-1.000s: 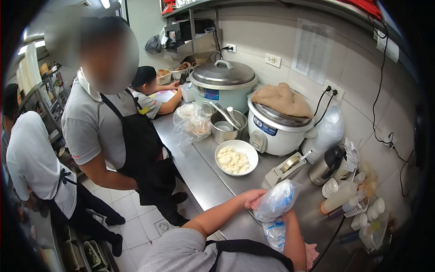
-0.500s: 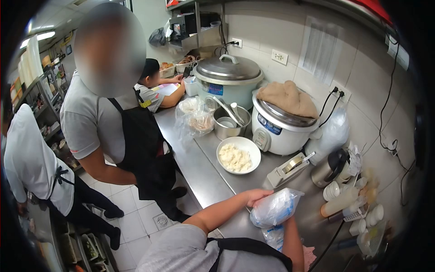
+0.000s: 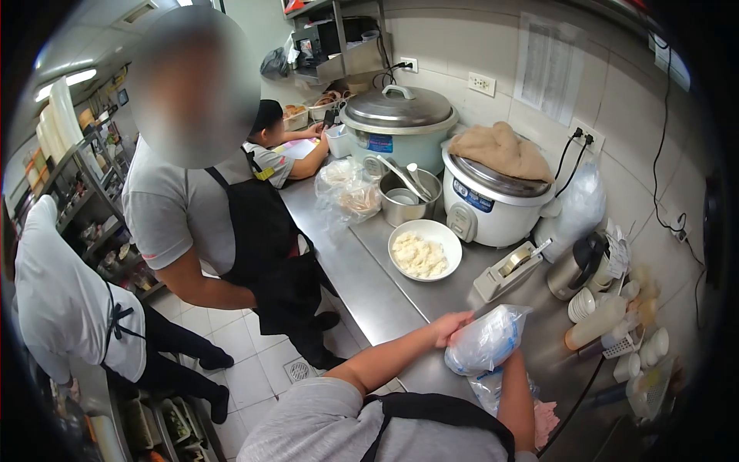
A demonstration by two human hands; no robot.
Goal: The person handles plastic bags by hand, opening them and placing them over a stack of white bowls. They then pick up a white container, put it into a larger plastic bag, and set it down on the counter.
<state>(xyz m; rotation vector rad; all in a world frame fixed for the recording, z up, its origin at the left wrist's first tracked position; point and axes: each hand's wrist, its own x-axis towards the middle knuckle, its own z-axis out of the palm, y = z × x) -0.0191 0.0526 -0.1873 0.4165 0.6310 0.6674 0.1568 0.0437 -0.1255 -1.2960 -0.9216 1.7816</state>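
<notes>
Left hand (image 3: 452,329) grips the bag (image 3: 486,339), lower right; right fingers are hidden. This handling step likely needs steady support next.

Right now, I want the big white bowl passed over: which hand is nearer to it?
Left. The left hand is below the bowl in view; the right hand, mostly hidden by the plastic bag, is farther below and rightward.

No text legible, blue labels (image 3: 473,195) on both rice cookers (image 3: 489,222), blue print (image 3: 513,329) on the plastic bag (image 3: 483,340), wall sheet (image 3: 548,65), all unreadable
</notes>
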